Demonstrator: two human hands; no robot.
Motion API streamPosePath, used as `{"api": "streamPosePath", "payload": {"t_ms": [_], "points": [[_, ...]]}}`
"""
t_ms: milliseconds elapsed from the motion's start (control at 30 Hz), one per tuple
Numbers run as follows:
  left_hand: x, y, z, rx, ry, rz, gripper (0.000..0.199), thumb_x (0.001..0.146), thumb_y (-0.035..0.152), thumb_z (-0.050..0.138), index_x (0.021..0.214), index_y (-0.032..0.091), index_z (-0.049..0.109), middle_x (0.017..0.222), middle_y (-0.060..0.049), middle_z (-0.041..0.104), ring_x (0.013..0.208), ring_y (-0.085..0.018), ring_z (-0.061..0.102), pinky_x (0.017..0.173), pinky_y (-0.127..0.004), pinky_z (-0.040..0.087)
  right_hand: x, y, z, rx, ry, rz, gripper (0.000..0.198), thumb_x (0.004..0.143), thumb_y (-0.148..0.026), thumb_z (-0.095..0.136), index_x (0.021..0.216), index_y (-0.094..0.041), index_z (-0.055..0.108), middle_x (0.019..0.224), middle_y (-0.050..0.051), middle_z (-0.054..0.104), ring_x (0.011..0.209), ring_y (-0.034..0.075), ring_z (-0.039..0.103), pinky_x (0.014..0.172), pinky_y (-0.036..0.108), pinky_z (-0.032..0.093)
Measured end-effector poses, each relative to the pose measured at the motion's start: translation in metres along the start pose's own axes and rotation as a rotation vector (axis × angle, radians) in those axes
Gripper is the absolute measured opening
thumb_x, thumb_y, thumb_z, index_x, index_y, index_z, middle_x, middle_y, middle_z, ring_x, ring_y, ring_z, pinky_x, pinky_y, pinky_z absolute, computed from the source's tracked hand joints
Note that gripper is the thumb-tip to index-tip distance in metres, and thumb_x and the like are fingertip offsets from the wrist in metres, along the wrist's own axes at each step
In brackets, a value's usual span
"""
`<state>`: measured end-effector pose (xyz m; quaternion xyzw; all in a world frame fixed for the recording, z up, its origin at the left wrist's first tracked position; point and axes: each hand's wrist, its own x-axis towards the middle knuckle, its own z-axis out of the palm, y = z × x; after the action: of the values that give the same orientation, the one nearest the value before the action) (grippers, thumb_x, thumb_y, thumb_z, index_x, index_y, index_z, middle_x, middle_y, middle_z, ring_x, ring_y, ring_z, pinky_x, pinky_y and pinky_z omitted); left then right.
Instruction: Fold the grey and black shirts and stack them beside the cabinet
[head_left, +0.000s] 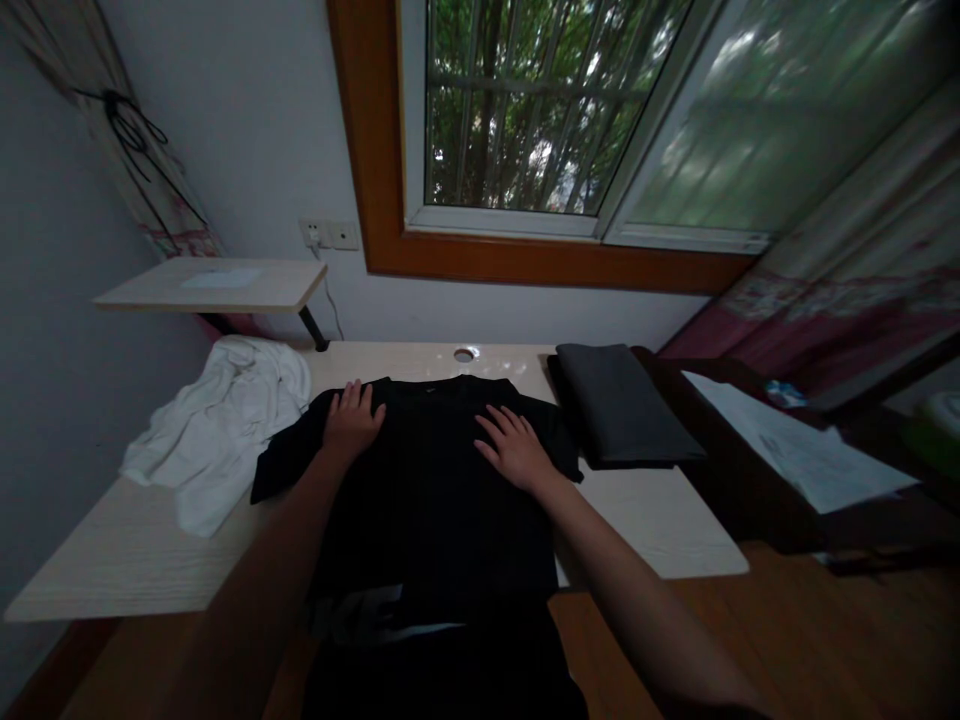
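A black short-sleeved T-shirt (439, 490) lies spread on the light wooden desk (660, 520), its neckline toward the window. Its lower part, with pale lettering, reaches the desk's near edge, where it is hard to tell from the dark cloth below. My left hand (352, 420) rests flat on the shirt near the left shoulder, fingers stretched out. On the right side of the chest, my right hand (516, 448) lies palm down with its fingers spread. Neither hand grips the fabric.
Crumpled white cloth (232, 410) sits at the desk's left, below a small raised shelf (217, 285). A dark grey flat folder-like item (630, 405) lies at the right. Beyond it, papers (795, 440) rest on a dark surface. A window (555, 110) is behind the desk.
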<state>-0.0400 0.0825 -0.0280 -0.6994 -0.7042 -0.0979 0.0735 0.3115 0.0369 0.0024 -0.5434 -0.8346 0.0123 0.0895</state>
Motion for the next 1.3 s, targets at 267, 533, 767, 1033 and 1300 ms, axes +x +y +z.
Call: {"api": "streamPosePath", "payload": {"t_ms": [267,533,767,1033,1300], "points": [[0.015,-0.020,-0.001,0.014,-0.044,0.042,0.066,0.102,0.049,0.029,0.156,0.011,0.038,0.166,-0.016,0.029,0.155,-0.029,0.024,0.125,-0.051,0.021,0.049,-0.008,0.006,0.018,0.108,-0.007,0.055,0.105,-0.045,0.036,0.146,-0.013,0.055,0.158,0.016,0.045,0.146,0.028,0.041,0.125,0.048,0.025],[0.022,-0.030,0.001,0.007,-0.040,0.035,0.067,0.102,0.050,0.031,0.155,0.010,0.040,0.166,-0.018,0.029,0.155,-0.032,0.024,0.124,-0.053,0.023,0.069,0.007,0.015,0.021,0.023,0.068,0.060,0.105,-0.053,0.033,0.155,-0.021,0.044,0.166,0.010,0.031,0.155,0.027,0.025,0.125,0.051,0.020],[0.022,-0.031,-0.003,-0.040,-0.015,0.033,0.064,0.100,0.050,0.037,0.153,0.014,0.045,0.167,-0.016,0.028,0.153,-0.033,0.028,0.123,-0.055,0.026,0.047,0.019,0.016,-0.012,0.028,0.158,0.064,0.105,-0.056,0.027,0.157,-0.020,0.039,0.168,0.009,0.026,0.156,0.026,0.020,0.125,0.050,0.018],[0.008,0.001,-0.019,-0.123,0.062,0.328,0.043,0.097,0.026,0.042,0.131,0.021,0.067,0.141,-0.010,0.061,0.136,-0.026,0.051,0.123,-0.047,0.029,0.029,0.004,0.014,-0.072,0.104,0.174,0.058,0.104,-0.045,0.033,0.153,-0.016,0.046,0.164,0.013,0.034,0.152,0.033,0.030,0.123,0.056,0.020],[0.005,0.038,-0.017,-0.171,0.070,0.315,0.045,0.098,0.034,0.045,0.138,0.022,0.062,0.144,-0.009,0.059,0.134,-0.027,0.050,0.119,-0.045,0.036,0.062,-0.035,0.007,0.039,0.107,-0.119,0.050,0.103,-0.037,0.039,0.145,-0.017,0.056,0.154,0.011,0.050,0.141,0.027,0.046,0.124,0.044,0.027]]}}
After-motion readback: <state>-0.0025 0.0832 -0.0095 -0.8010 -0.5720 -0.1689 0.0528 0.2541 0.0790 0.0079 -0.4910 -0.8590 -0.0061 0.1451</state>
